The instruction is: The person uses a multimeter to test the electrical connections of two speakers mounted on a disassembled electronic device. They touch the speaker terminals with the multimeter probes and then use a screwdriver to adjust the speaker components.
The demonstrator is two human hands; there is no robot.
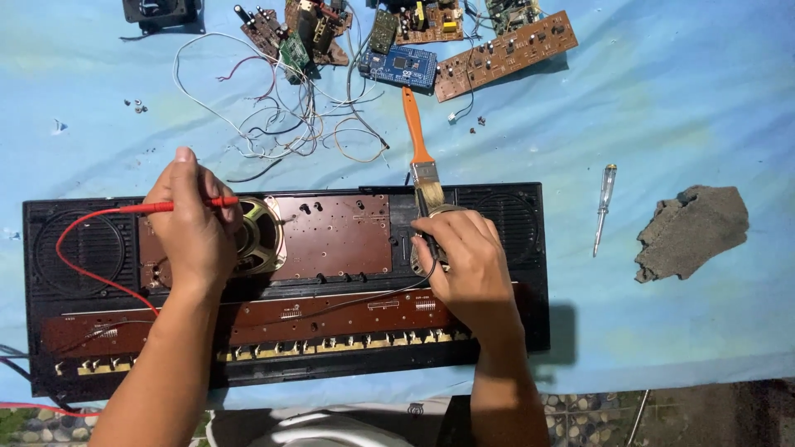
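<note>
Inside opened black plastic keyboard case [530, 331] on blue sheet [679, 99], we held two meter probes. Left hand [195, 228] pinched red probe [186, 205], tip aimed at round speaker [261, 236], likely at its terminal. Right hand [464, 261] closed on black probe [426, 236] over second speaker, largely hidden beneath hand. Orange-handled paintbrush [418, 149] lay across case edge. Loose circuit boards [505, 54], screwdriver [604, 207], grey rag [691, 232] sat apart. Contact points unclear; red lead cut off at frame edge.
</note>
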